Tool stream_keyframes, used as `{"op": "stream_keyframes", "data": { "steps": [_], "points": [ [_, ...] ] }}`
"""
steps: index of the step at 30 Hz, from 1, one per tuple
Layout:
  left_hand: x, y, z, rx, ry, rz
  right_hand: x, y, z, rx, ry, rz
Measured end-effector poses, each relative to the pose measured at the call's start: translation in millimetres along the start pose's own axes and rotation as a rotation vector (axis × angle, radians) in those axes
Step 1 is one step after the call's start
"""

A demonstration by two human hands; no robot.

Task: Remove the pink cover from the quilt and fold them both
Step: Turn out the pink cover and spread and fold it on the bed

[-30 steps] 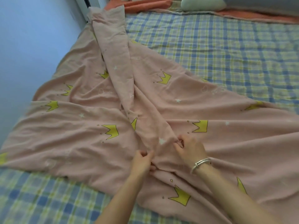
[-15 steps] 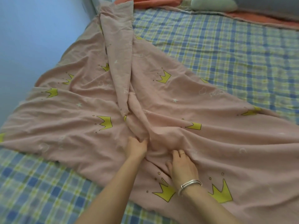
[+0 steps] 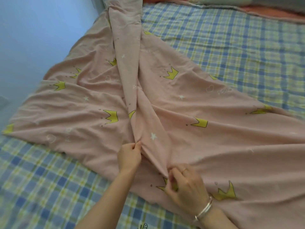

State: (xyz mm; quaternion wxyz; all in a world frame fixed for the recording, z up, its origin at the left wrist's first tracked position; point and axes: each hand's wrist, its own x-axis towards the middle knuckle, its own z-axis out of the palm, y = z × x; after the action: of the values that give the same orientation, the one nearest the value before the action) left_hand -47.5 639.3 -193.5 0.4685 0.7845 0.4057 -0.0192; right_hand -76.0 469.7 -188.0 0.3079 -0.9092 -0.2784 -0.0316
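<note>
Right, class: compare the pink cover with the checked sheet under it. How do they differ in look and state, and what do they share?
The pink cover carries yellow crowns and white stars; the checked sheet is blue, yellow and white squares. The cover is creased and bunched into a ridge, pinched by the left hand and right hand; the sheet lies flat beneath it. Both are patterned cloth, spread out.
</note>
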Motion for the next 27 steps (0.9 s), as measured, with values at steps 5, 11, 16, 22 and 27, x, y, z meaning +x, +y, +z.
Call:
{"op": "stream_keyframes", "data": {
  "steps": [5, 11, 16, 22, 27],
  "points": [
    [-42.1, -9.0, -27.8, -0.392, 0.021, -0.171, -12.4, -16.3, -5.0, 0.102, -0.265, 0.035],
    [-28.1, -20.0, -24.3, -0.138, -0.235, -0.348, 40.9, -21.1, -3.5, -0.004, -0.544, 0.276],
    [-11.0, 0.2, -40.1, 0.068, -0.352, -0.306, 94.9, -27.7, 13.1, 0.054, -0.454, 0.273],
    [47.8, 35.6, -61.6, 0.138, -0.026, -0.051, 151.7, -31.1, 29.6, 0.088, -0.388, 0.316],
    [118.2, 70.9, -53.5, 0.38, 0.02, 0.134, 196.1, -23.8, 52.1, 0.036, -0.384, 0.426]
  ]
}}
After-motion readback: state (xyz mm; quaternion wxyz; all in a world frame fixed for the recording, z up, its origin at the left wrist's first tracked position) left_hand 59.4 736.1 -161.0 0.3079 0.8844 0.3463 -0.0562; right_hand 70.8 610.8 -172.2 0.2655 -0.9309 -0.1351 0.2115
